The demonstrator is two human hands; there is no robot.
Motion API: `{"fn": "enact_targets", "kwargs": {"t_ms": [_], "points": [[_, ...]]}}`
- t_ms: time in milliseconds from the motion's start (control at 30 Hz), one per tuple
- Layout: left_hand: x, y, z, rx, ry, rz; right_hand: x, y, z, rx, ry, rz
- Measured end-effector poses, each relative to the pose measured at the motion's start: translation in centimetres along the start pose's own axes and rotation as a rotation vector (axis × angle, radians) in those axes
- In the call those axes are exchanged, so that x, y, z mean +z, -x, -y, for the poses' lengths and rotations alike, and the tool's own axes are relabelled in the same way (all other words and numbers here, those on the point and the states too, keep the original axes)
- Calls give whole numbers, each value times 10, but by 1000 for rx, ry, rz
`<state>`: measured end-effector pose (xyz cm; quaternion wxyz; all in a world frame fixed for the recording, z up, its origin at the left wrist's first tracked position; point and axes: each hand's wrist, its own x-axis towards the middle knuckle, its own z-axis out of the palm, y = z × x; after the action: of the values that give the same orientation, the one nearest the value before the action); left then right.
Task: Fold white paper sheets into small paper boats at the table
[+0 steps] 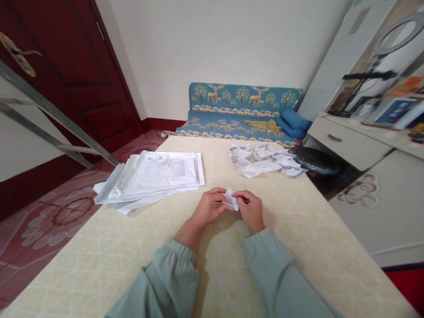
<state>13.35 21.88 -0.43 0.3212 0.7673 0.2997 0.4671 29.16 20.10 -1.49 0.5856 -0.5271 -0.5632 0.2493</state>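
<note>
A small piece of folded white paper (231,199) is held between my two hands, just above the middle of the table. My left hand (212,206) pinches its left side, thumb below and fingers above. On the right side, my right hand (250,207) grips the paper with thumb and curled fingers. The paper's exact folds are too small to make out. Beyond my right hand lies a group of several folded white paper shapes (256,168). To the left of my hands is a stack of white paper sheets (165,172), some with print or writing.
The table (218,274) has a pale yellow patterned top. Past its far edge stands a blue sofa (228,126) with a deer pattern. A metal ladder (66,119) and a dark red door (66,57) are at left. A white cabinet (380,194) flanks the right side.
</note>
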Motion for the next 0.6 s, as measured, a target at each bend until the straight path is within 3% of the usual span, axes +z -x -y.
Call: {"fn": "enact_targets", "kwargs": {"t_ms": [133, 267, 600], "points": [[1, 0, 4, -199, 205, -58, -7, -3, -1, 106, -137, 134], [2, 0, 8, -279, 287, -115, -7, -3, 4, 80, -228, 234], [9, 3, 2, -283, 381, -133, 0, 1, 10, -4, -150, 136]]}}
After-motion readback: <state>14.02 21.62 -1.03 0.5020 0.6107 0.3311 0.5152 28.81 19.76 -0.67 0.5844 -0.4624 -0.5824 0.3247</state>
